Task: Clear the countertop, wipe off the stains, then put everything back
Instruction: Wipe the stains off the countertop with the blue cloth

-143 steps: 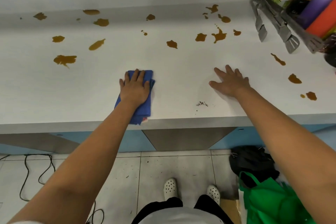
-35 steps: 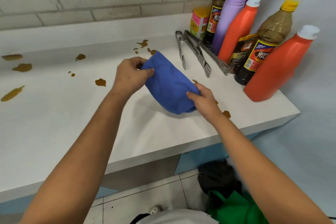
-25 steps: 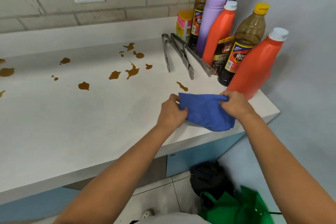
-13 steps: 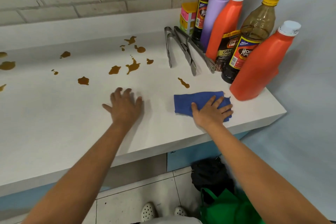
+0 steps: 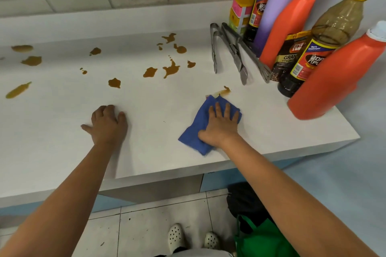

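A folded blue cloth [image 5: 195, 131] lies on the white countertop [image 5: 62, 127] near its front right. My right hand [image 5: 220, 125] presses flat on the cloth with fingers spread. The cloth's far corner touches a smeared brown stain [image 5: 224, 91]. My left hand [image 5: 107, 124] rests palm down on bare countertop to the left of the cloth. Several brown stains [image 5: 170, 69] spread across the middle and left of the counter.
Metal tongs [image 5: 228, 50] lie at the back right. Behind and right of them stand two orange bottles [image 5: 334, 77], a purple bottle [image 5: 275, 6], brown sauce bottles [image 5: 325, 37] and a small carton [image 5: 240, 12]. A green bag [image 5: 263, 240] sits on the floor below.
Both hands held the cloth up, then laid it near the right edge. My right hand has since pushed it away from me and leftward into the brown stain; my left hand went flat on the counter.
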